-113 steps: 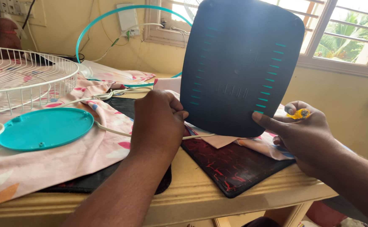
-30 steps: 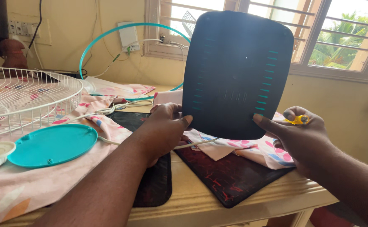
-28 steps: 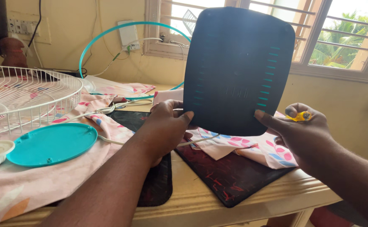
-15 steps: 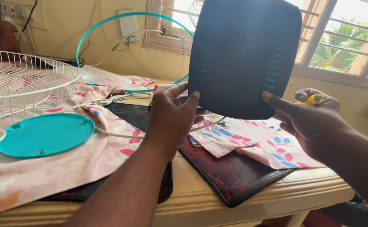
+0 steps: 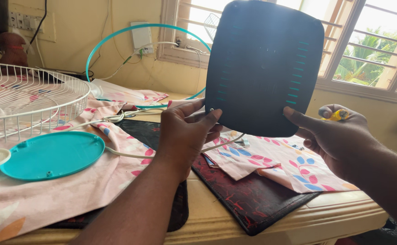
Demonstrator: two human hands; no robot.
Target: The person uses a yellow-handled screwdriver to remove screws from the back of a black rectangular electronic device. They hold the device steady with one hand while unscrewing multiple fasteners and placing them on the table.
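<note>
Two bare hands hold a dark rounded-square panel upright above a wooden table. The left hand pinches its lower left edge. The right hand presses a thumb on the lower right edge, its fingers curled around a small yellow tool. Floral cloth, dark mats, a teal disc and a white wire grille cover the table. Behind are a yellow wall and a barred window.

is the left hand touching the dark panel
Touching. The head view shows the left hand with its thumb and fingers pressed on the lower left edge of the dark panel, held upright above the table.
</note>
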